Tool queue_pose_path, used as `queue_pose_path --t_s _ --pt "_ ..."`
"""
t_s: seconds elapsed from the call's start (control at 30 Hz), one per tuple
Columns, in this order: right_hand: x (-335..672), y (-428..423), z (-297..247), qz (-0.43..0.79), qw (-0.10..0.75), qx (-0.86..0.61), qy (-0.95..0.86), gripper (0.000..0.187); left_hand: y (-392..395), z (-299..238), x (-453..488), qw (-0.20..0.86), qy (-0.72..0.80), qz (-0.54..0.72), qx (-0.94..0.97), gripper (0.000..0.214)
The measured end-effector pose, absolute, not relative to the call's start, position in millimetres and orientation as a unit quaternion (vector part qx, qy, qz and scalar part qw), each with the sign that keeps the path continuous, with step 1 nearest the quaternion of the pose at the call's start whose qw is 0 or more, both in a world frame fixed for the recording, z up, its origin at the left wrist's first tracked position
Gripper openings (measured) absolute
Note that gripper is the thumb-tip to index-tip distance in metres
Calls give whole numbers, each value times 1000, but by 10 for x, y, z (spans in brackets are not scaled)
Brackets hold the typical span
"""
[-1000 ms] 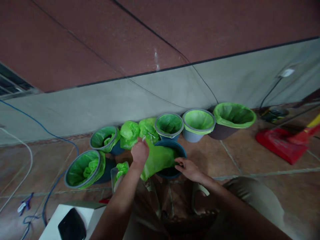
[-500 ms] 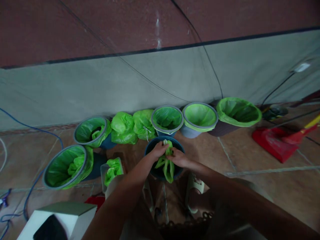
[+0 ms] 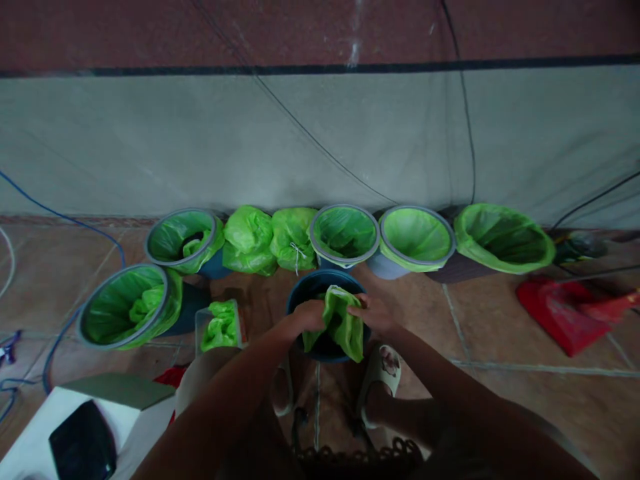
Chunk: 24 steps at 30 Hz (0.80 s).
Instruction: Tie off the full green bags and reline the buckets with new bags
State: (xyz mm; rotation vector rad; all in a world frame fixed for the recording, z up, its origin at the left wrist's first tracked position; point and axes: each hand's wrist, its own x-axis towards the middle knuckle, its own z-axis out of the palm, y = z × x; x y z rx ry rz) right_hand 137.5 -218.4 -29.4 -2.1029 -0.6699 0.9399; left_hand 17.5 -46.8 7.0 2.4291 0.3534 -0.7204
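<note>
Between my hands is a green plastic bag (image 3: 344, 327), its mouth spread partly open over a dark blue bin (image 3: 295, 293) on the floor in front of me. My left hand (image 3: 311, 316) grips the bag's left side, its fingertips partly hidden by the plastic. On the opposite side, my right hand (image 3: 374, 313) pinches the bag's edge. Just behind this bin stands a grey-rimmed bin lined with green plastic (image 3: 345, 208). To its left sit two bulging green bags (image 3: 249, 240), one of them tied with white string.
More lined bins stand along the wall: a grey one (image 3: 417, 260) and a brown one (image 3: 460, 263) at right, two blue ones (image 3: 187, 313) at left. A clear container (image 3: 201, 327) holds crumpled green bags. A red dustpan (image 3: 565, 317) lies right; a white box (image 3: 125, 427) with a phone sits lower left.
The green bag, bunched and narrow before, is now spread wider with its mouth opened. My hands have moved slightly apart. The camera view has shifted and levelled a little.
</note>
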Motion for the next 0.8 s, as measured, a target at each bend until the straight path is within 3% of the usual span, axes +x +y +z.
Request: queue_pose_path --t_s 0.13,0.4,0.6,0.73,0.8 --pt "1440 -2346 -254 469 369 -749 -287 35 -351 159 166 195 187 -269 924 27" --pt "1569 -2566 -67 591 265 -650 -397 36 -136 361 216 102 155 -37 982 28" --pt "1352 -2296 -41 462 400 -736 -291 54 -287 267 189 111 94 7 989 29" --pt "1199 -2125 -37 361 340 -790 -362 26 -405 288 201 113 108 36 987 34" --pt "1163 -2094 -19 332 298 -810 -381 21 -472 317 220 132 153 45 978 41"
